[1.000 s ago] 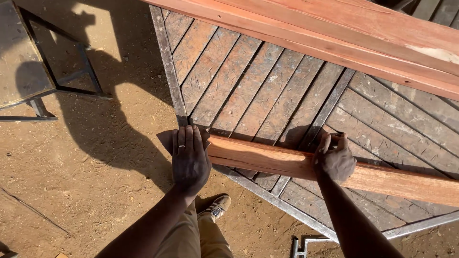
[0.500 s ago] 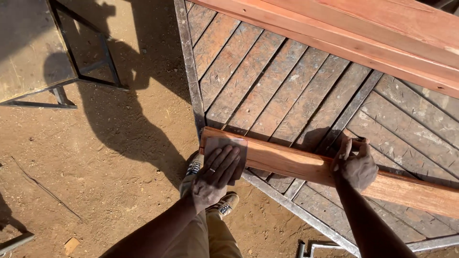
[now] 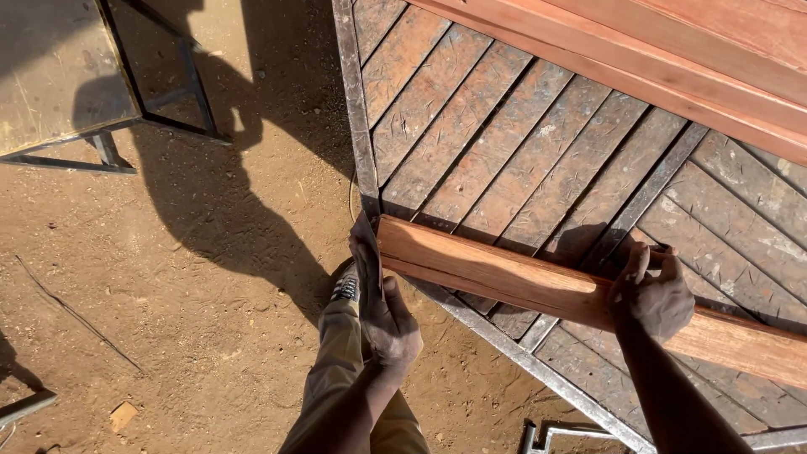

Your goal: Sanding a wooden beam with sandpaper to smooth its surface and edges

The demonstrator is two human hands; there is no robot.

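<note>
Reddish timber plank (image 3: 521, 282) lies across the slatted worktop (image 3: 504, 151), its end against the flat, open left hand (image 3: 382, 307); the right hand (image 3: 651, 294) clamps it. Squaring it likely calls for steady end pressure, fingers clear of the steel frame (image 3: 357, 109).

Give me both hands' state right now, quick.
Left hand: open, flat against the near end of the reddish wooden plank.
Right hand: closed over the same plank farther along.

Single head-worn view, looking steeply down, close over workbench (image 3: 538, 160), seemingly standing height
</note>
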